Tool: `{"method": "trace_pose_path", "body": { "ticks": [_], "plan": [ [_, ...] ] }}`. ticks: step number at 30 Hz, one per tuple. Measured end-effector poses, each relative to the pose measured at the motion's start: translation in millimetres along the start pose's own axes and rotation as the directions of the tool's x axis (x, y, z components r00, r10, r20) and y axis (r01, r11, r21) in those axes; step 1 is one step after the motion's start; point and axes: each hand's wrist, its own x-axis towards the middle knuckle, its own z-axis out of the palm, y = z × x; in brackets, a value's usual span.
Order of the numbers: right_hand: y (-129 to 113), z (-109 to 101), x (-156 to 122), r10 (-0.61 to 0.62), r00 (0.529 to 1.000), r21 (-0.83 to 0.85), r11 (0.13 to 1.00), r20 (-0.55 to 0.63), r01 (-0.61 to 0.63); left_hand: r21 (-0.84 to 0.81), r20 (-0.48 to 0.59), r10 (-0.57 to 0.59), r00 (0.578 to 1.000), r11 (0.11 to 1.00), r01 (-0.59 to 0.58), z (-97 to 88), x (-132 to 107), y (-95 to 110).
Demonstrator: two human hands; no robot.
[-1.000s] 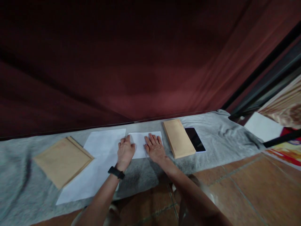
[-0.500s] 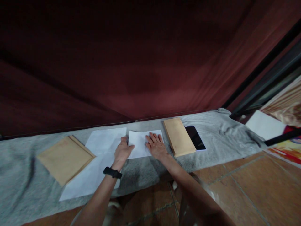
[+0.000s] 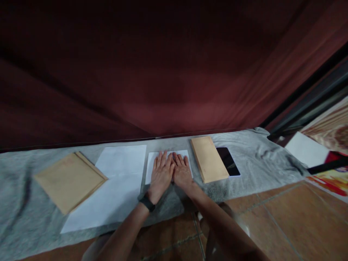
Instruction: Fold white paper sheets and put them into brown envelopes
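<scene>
A folded white sheet of paper (image 3: 149,170) lies on the grey cloth, mostly covered by my two hands. My left hand (image 3: 161,172) rests flat on it with fingers stretched out, a dark band around the wrist. Right beside it, my right hand (image 3: 181,170) also presses flat on the paper, its fingers extended and the thumbs close together. To the left lie larger white sheets (image 3: 119,192) with a crease across them. A stack of brown envelopes (image 3: 70,181) sits partly over these sheets. Another brown envelope stack (image 3: 209,159) lies just right of my right hand.
A dark-screened phone (image 3: 227,161) lies partly under the right envelope stack. The grey cloth (image 3: 252,159) covers a long narrow surface along a dark red curtain (image 3: 163,90). A white flat item (image 3: 307,149) and a colourful printed sheet (image 3: 330,183) are at far right, beyond tiled floor (image 3: 285,214).
My left hand has moved right from the folded paper's left edge onto its middle and now lies flat beside my right hand. The right hand stays on the paper.
</scene>
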Motion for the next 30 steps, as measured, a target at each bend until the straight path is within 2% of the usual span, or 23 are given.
{"method": "trace_pose_path", "body": {
  "ticks": [2,5,9,13,17,19,22,24,27,30],
  "plan": [
    [2.4,0.5,0.6,-0.008,1.000,-0.002,1.000,0.011,0.008,0.000,0.042,-0.029,0.999,1.000,0.029,15.2,0.6,1.4],
    [5.2,1.7,2.0,0.011,1.000,0.006,1.000,-0.018,-0.011,0.022,0.086,-0.097,0.992,0.995,0.095,24.5,0.5,0.6],
    [8.2,3.9,3.6,0.072,0.994,0.007,0.997,-0.076,-0.072,0.057,0.113,-0.164,0.980,0.986,0.159,23.3,1.0,-2.9],
    [12.7,5.7,5.8,0.186,0.975,-0.006,0.982,-0.121,-0.188,0.074,0.092,-0.212,0.973,0.976,0.205,21.6,0.3,-7.5],
    [10.5,2.5,12.9,0.232,0.961,-0.001,0.972,-0.151,-0.235,0.116,0.075,-0.227,0.971,0.969,0.218,19.8,-0.5,-7.1],
    [3.7,0.7,18.7,0.199,0.967,0.034,0.980,-0.160,-0.196,0.133,0.079,-0.221,0.972,0.969,0.210,19.1,-0.7,-6.4],
    [-10.1,1.8,26.7,0.057,0.988,0.108,0.993,-0.145,-0.041,0.129,0.138,-0.199,0.970,0.975,0.181,18.7,-1.5,-7.4],
    [-16.6,4.8,29.0,0.003,0.991,0.134,0.991,-0.131,0.015,0.114,0.166,-0.185,0.969,0.979,0.168,18.4,-2.3,-9.0],
    [-15.8,8.5,26.1,0.001,0.992,0.106,0.994,-0.126,0.012,0.100,0.146,-0.176,0.973,0.982,0.162,17.3,-3.0,-10.1],
    [-5.5,9.0,18.3,0.043,0.991,0.034,0.999,-0.126,-0.039,0.097,0.135,-0.177,0.975,0.981,0.165,16.5,-3.0,-10.3]
  ]
}}
